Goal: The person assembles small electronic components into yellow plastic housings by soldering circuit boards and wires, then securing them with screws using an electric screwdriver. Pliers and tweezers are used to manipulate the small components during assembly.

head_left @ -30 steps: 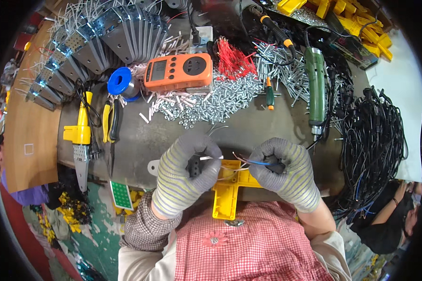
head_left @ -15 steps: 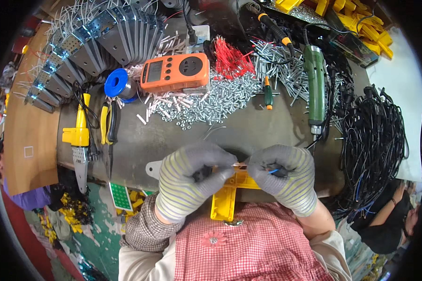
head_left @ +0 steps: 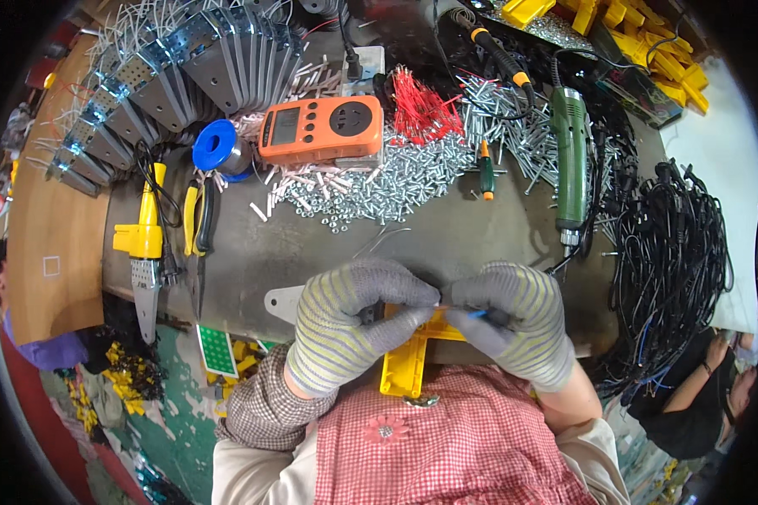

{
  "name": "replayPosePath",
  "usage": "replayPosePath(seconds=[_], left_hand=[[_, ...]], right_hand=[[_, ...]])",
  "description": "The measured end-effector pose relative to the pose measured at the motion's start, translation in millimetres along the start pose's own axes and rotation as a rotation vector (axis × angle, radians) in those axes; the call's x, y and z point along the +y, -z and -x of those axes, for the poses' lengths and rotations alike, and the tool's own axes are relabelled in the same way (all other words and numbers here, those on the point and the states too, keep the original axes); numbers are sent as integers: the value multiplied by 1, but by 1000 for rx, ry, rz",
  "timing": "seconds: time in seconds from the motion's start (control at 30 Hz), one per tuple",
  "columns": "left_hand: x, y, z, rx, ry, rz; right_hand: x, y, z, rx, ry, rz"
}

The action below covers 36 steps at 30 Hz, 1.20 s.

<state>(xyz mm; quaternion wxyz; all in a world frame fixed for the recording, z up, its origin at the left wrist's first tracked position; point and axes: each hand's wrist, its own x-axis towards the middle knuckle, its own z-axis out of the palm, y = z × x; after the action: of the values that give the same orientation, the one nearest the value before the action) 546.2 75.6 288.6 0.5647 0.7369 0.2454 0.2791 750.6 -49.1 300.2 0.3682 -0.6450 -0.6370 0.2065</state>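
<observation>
In the head view, both gloved hands meet at the lower middle of the frame, just above the person's red checked apron. The left hand (head_left: 354,324), in a grey striped knit glove, is curled with its fingertips pinched together at the centre, over the top of a yellow plastic part (head_left: 408,366) that rests against the near edge of the dark workbench (head_left: 312,244); what the fingertips grip is too small to make out. The right hand (head_left: 509,324), gloved alike, is pinched on a thin blue wire (head_left: 477,314) whose short bare stretch shows between its fingers, and its fingertips touch those of the left hand. Just left of the hands a flat grey metal plate (head_left: 280,301) lies at the bench edge. Across the upper middle spreads a heap of silver screws (head_left: 396,181), with an orange meter (head_left: 320,128) above it and a bundle of red wires (head_left: 421,109) to that meter's right. A green electric screwdriver (head_left: 571,151) lies at the upper right, beside a tangle of black cables (head_left: 674,261) at the right edge. At the left lie a yellow tool (head_left: 143,240) and yellow-handled pliers (head_left: 198,223), with a blue spool (head_left: 213,145) above them and a row of grey metal brackets (head_left: 185,67) fanned across the upper left.
</observation>
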Motion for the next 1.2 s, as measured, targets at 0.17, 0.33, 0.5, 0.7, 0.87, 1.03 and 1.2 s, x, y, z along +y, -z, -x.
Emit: replayPosePath(seconds=[0.17,0.33,0.5,0.7,0.87,1.03,1.2], left_hand=[[4,6,-7,-54,-86,-218],[-3,1,-8,-9,-351,-429],[-52,111,-23,474,214,-964],[-86,134,-40,318,289,-1109],[-86,131,-48,252,180,-1323],[-67,108,-31,326,71,-973],[5,10,4,112,177,-84]], right_hand=[[11,5,14,-54,-173,-416],[16,1,21,20,-212,-400],[7,11,15,35,-198,-289],[-5,6,9,6,-84,-72],[-9,-4,7,118,-33,-134],[-10,-9,8,151,-127,-156],[-7,-8,13,227,-5,-16]])
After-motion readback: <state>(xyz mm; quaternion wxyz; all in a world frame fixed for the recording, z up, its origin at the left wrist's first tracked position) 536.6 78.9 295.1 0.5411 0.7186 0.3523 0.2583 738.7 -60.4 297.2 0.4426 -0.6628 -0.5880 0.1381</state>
